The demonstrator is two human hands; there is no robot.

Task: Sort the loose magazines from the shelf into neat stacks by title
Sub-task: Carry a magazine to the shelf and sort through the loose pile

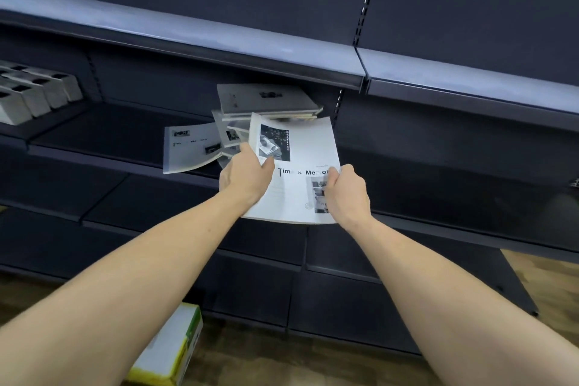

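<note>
I am holding 1 white magazine (293, 166) with both hands at the center of the frame, in front of the dark shelf (125, 135). My left hand (242, 174) is clamped on its left edge, thumb lying on the cover just below the upper photo and the fingers tucked behind the page. My right hand (344, 191) is pinching the right edge, thumb on top beside the printed title, which is reading "Time & Memo…" with the end covered by my fingers. The cover is tilting toward me and curving slightly, its lower edge hanging out past the shelf front. Just behind it, toward the upper center, a loose pile of magazines (266, 100) is lying skewed on the shelf, edges not lining up. To the left of my left hand, 1 more copy (191, 147) with the same title lettering is resting flat, its near corner overhanging the shelf lip. At the far left of the frame, a row of pale boxes (34, 92) is sitting on the same shelf level. At the bottom of the frame, a yellow-and-white carton (170, 351) is standing on the wooden floor (517, 266).
</note>
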